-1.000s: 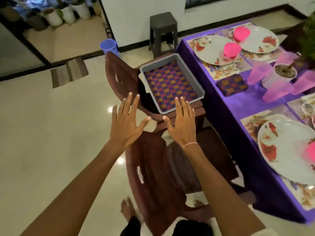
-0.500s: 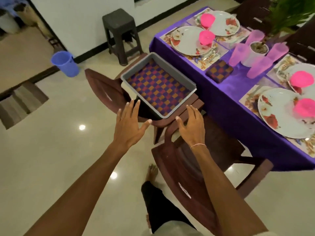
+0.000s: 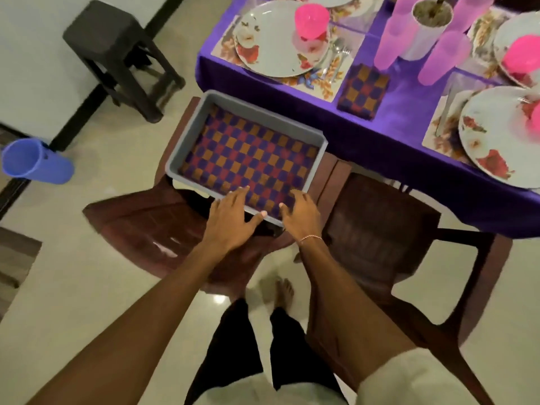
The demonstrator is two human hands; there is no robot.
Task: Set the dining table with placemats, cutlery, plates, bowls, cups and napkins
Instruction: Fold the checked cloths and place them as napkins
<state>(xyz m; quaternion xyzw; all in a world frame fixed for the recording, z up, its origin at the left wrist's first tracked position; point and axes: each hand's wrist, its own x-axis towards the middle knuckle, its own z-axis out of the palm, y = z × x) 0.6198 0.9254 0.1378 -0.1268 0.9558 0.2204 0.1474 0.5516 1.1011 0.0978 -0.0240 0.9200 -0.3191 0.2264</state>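
One grey tray [image 3: 263, 118], lined with one checked cloth [image 3: 248, 159], sits on one brown chair [image 3: 140, 217] beside the table [image 3: 394, 127]. The left hand [image 3: 232, 219] and right hand [image 3: 302, 214], fingers extended and gripping nothing, lie over the tray's near rim, apparently touching the cloth. One folded napkin [image 3: 363, 92] lies on the table.

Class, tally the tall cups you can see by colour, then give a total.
Lilac cups: 3
Blue cup: 1
Total: 4
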